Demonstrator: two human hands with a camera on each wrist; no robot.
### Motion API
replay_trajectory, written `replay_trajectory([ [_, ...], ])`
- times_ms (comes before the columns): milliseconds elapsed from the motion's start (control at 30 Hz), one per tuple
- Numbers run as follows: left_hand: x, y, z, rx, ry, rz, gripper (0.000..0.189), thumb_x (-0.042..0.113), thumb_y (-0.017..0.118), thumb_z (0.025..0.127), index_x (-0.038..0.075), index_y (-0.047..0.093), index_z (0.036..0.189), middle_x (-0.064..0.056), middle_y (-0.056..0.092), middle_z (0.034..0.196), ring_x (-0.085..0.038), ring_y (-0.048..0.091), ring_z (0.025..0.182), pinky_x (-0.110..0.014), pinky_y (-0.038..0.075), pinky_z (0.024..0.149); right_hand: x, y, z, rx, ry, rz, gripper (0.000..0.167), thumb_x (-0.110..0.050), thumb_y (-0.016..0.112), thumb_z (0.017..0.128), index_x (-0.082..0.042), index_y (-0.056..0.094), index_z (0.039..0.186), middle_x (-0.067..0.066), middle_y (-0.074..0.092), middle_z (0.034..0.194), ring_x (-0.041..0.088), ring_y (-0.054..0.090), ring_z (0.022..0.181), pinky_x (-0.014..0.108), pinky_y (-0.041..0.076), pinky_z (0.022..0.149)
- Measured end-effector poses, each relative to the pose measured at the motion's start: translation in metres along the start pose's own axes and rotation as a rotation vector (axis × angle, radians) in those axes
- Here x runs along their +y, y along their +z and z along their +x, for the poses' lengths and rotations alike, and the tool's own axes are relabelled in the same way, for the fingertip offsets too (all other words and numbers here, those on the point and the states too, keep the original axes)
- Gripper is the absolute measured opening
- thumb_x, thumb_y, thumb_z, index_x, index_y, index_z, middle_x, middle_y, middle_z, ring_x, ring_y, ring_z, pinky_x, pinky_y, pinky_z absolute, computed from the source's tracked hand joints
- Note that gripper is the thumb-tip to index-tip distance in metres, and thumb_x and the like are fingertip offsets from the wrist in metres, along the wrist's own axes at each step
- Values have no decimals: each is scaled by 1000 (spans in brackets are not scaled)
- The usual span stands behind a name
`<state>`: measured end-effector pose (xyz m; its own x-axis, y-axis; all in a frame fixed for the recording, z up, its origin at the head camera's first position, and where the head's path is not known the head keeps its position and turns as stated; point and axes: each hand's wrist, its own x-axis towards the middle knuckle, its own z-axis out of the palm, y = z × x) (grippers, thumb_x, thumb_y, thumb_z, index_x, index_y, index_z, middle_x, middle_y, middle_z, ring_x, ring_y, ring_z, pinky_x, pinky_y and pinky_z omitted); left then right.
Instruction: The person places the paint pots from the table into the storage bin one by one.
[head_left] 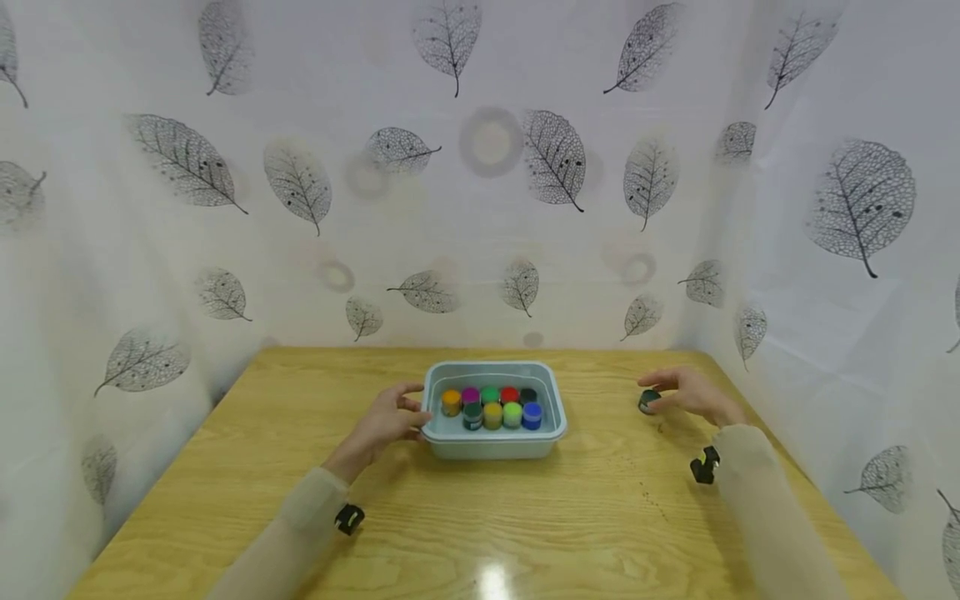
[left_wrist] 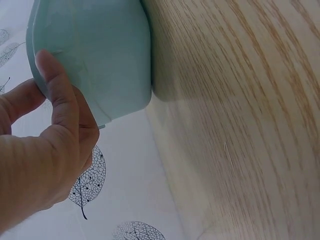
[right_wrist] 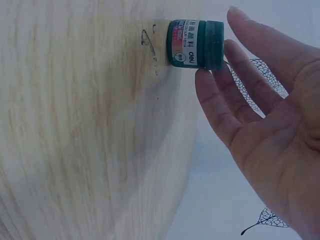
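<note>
A pale blue-green plastic tub [head_left: 491, 450] stands on the table with several small paint jars inside it. At its left end, my left hand [head_left: 386, 421] pinches the rim; the left wrist view shows the thumb at the rim and a finger against the outer wall [left_wrist: 110, 55]. Over to the right, a single dark green paint jar [right_wrist: 196, 44] with a printed label stands upright on the wood. My right hand [right_wrist: 280, 110] is around its lid, fingers spread and slightly bent, the thumb apart from the lid. Whether a fingertip touches the jar I cannot tell.
The jars in the tub include orange [head_left: 451, 402], red [head_left: 509, 396], yellow-green [head_left: 512, 415] and blue [head_left: 532, 415] ones. Dark marks [right_wrist: 147, 42] lie on the wooden table [head_left: 585, 517] near the lone jar. A leaf-patterned curtain [head_left: 480, 208] borders the table behind and at both sides.
</note>
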<state>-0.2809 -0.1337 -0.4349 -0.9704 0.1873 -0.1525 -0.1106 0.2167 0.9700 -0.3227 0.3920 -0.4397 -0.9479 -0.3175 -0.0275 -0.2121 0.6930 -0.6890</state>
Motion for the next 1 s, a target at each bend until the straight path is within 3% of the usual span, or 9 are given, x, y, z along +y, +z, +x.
replay_trajectory([
  [233,-5,1,-4,-3,-14,-6,60,-2,66,90,0,41,144,-18,52,106,-22,63,77,-43,62,74,4,9,3,-42,-6,19,47,-8,75,84,6,60,127,27,57,133,44,56,120,53,48,102],
  [500,-4,3,0,1,12,-30,58,-4,64,90,-1,41,144,-18,53,104,-25,63,79,-35,62,67,1,16,8,16,-22,29,47,-4,74,84,11,59,126,27,64,121,34,64,106,23,52,88],
  [767,-1,4,0,-2,10,-24,58,-4,63,90,0,41,144,-17,52,104,-28,63,82,-34,62,66,-10,18,11,18,7,60,55,-13,73,86,6,54,134,24,63,126,34,61,113,39,52,97],
  [1000,0,2,-1,-1,5,-16,58,-3,64,91,0,41,144,-18,52,105,-28,64,81,-34,62,67,-23,19,14,-46,-12,202,55,-9,70,89,9,50,136,30,57,130,32,64,112,35,59,89],
])
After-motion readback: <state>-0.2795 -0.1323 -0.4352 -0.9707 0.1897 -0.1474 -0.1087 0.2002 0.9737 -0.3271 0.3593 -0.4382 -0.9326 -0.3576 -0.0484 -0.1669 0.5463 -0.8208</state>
